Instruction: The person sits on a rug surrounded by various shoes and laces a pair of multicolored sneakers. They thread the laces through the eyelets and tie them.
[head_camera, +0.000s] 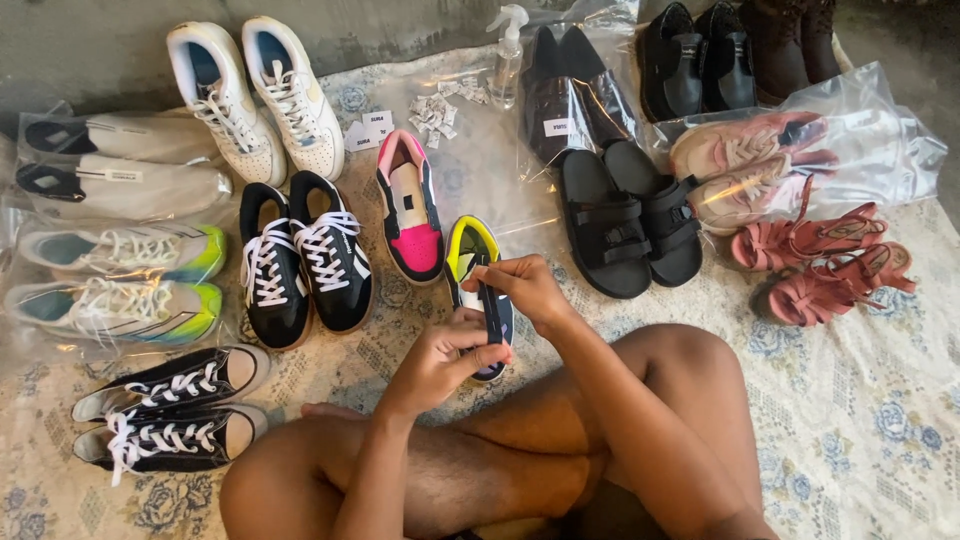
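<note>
Now the yellow-lined navy sneaker (478, 290) lies on the pale floral cloth (860, 400), beside the pink and black sneaker (410, 205). Both hands pinch its dark tongue: right hand (525, 285) above, left hand (440, 358) below, fingers clamped, wrists bent over crossed legs.

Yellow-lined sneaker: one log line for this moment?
left hand: grips tongue | right hand: grips tongue | yellow-lined sneaker: on cloth, beside pink sneaker

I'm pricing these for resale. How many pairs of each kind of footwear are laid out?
Sneaker pairs: 7, counting the pair with the yellow sneaker in hand
Sandal pairs: 2
Dark shoe and boot pairs: 3
Total: 12 pairs
</note>
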